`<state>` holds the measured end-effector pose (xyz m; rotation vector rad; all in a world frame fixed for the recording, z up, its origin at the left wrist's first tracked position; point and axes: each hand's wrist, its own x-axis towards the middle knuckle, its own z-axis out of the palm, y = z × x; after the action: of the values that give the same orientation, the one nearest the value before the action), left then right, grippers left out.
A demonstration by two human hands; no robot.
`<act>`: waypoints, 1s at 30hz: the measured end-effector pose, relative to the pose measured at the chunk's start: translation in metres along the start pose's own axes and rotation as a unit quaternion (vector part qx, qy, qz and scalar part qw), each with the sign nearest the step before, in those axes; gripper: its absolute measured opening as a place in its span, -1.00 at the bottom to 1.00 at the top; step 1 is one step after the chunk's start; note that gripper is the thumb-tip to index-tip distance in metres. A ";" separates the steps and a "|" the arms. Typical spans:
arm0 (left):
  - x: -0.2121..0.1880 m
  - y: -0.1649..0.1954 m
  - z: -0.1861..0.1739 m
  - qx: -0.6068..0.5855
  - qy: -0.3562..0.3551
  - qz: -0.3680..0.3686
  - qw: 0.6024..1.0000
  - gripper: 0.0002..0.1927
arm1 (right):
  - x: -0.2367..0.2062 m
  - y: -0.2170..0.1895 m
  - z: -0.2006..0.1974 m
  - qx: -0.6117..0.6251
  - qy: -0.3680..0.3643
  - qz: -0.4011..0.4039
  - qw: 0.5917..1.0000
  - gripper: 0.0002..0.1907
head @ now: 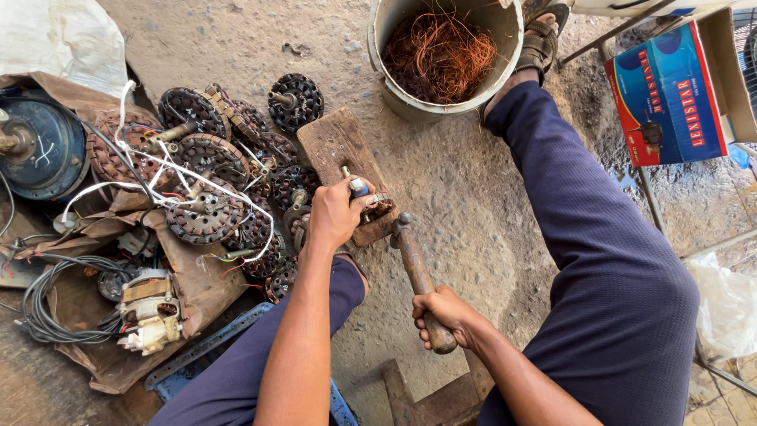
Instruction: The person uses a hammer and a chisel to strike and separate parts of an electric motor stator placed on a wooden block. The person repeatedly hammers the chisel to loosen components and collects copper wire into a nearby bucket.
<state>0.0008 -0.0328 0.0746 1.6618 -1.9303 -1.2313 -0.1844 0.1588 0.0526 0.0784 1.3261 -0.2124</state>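
Hammer (415,268) gripped in right hand (445,315), left hand (335,213) holding chisel (356,185) on wooden block (335,146), concrete floor (457,181).

At frame centre, a left hand (335,213) steadies a blue-handled metal chisel (359,188) on a worn wooden block (335,146); the right hand (445,315) grips a wooden-handled hammer (416,268).

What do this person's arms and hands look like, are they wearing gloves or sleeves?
No gloves and no sleeves in view: the left hand and right hand are bare, as are both forearms. No watch, ring or bracelet shows. The fingers look dusty from the work.
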 end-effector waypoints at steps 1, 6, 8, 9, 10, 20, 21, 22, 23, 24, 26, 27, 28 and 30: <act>0.000 0.000 0.000 -0.004 0.002 0.002 1.000 -0.83 | -0.001 -0.001 0.001 0.000 0.001 0.001 1.000 -0.88; 0.000 -0.007 0.003 -0.022 0.016 0.023 0.999 -0.83 | -0.001 0.000 -0.002 0.002 0.001 -0.001 1.000 -0.87; 0.000 -0.011 0.007 -0.007 0.034 0.055 0.998 -0.82 | 0.003 0.004 -0.005 0.003 0.001 0.001 1.000 -0.88; -0.001 -0.014 0.010 0.000 0.043 0.071 0.997 -0.81 | 0.006 0.006 -0.006 0.003 0.002 0.001 1.000 -0.88; -0.003 -0.016 0.013 0.004 0.045 0.062 0.997 -0.81 | 0.008 0.008 -0.007 0.006 -0.004 0.001 1.000 -0.87; -0.011 -0.042 0.032 0.014 0.095 0.112 0.989 -0.78 | -0.130 -0.035 -0.003 -0.014 -0.082 -0.162 0.983 -0.75; -0.009 -0.045 0.034 0.005 0.096 0.119 0.988 -0.77 | -0.160 -0.039 -0.005 -0.037 -0.078 -0.170 0.982 -0.73; -0.007 -0.047 0.035 0.015 0.076 0.096 0.992 -0.77 | -0.186 -0.043 -0.005 -0.061 -0.074 -0.177 0.979 -0.69; -0.006 -0.050 0.035 0.026 0.055 0.070 0.996 -0.76 | -0.206 -0.047 -0.004 -0.072 -0.076 -0.214 0.971 -0.69; -0.005 -0.053 0.036 0.038 0.031 0.045 0.998 -0.75 | -0.219 -0.049 0.000 -0.082 -0.080 -0.250 0.961 -0.68; -0.004 -0.059 0.038 0.086 0.037 0.061 0.994 -0.72 | -0.221 -0.055 0.011 -0.150 -0.045 -0.396 0.905 -0.70; -0.004 -0.061 0.040 0.110 0.042 0.070 0.991 -0.69 | -0.212 -0.058 0.018 -0.207 -0.005 -0.496 0.843 -0.72; -0.003 -0.063 0.041 0.104 0.040 0.070 0.991 -0.68 | -0.200 -0.059 0.022 -0.260 0.036 -0.584 0.768 -0.75; -0.002 -0.066 0.043 0.093 0.035 0.068 0.993 -0.64 | -0.169 -0.058 0.025 -0.212 0.076 -0.307 0.925 -0.74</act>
<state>0.0135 -0.0110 -0.0006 1.6049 -2.1303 -0.9563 -0.2107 0.1159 0.2258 -0.7100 1.4947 -0.4503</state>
